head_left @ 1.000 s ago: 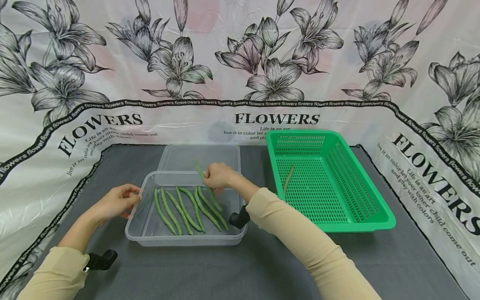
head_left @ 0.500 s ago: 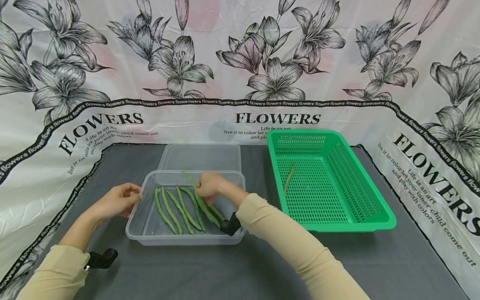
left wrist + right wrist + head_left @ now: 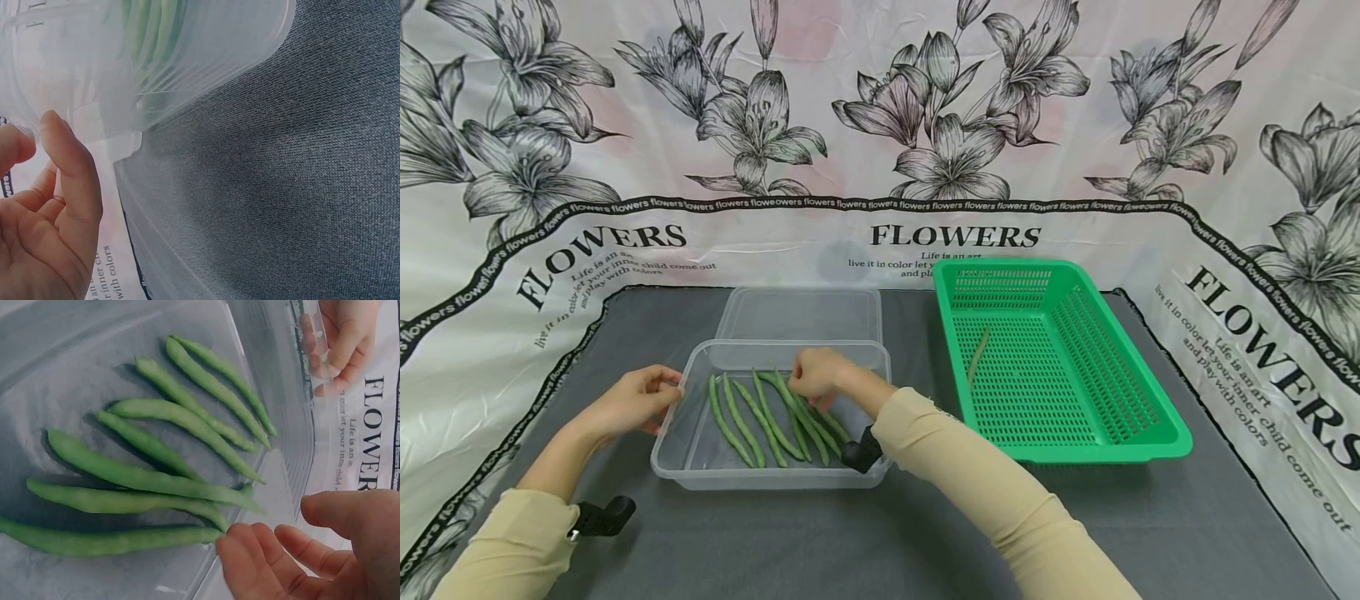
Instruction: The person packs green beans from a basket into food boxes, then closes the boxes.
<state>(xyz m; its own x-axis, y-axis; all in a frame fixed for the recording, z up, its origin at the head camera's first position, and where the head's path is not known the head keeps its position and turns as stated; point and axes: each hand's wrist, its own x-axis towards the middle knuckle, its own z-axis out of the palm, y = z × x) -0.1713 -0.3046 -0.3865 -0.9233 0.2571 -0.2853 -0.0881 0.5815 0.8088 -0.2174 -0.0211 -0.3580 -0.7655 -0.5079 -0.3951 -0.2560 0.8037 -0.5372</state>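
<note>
Several green beans [image 3: 730,421] lie side by side, lengthwise, in a clear plastic container [image 3: 775,480]. My left hand [image 3: 628,406] pinches the container's left rim between thumb and fingers; in the left wrist view that hand [image 3: 56,219] is at the clear wall. Over the container's right half is my right hand [image 3: 820,375], which hides the far ends of some beans. From the right wrist view, this hand's thumb and fingers [image 3: 250,556] stand apart, with nothing gripped between them. Close to the fingertips, one bean [image 3: 150,479] partly overlaps its neighbour.
Behind the container lies its clear lid [image 3: 805,312]. A green perforated basket [image 3: 1150,450] stands on the right, with one thin brownish bean [image 3: 977,358] by its left wall. Dark grey cloth [image 3: 925,542] covers the table, and a flower-printed sheet [image 3: 955,225] hangs behind.
My right hand has moved left and down with a green bean, laid it among the others in the container and let it go. The left hand has stayed at the rim.
</note>
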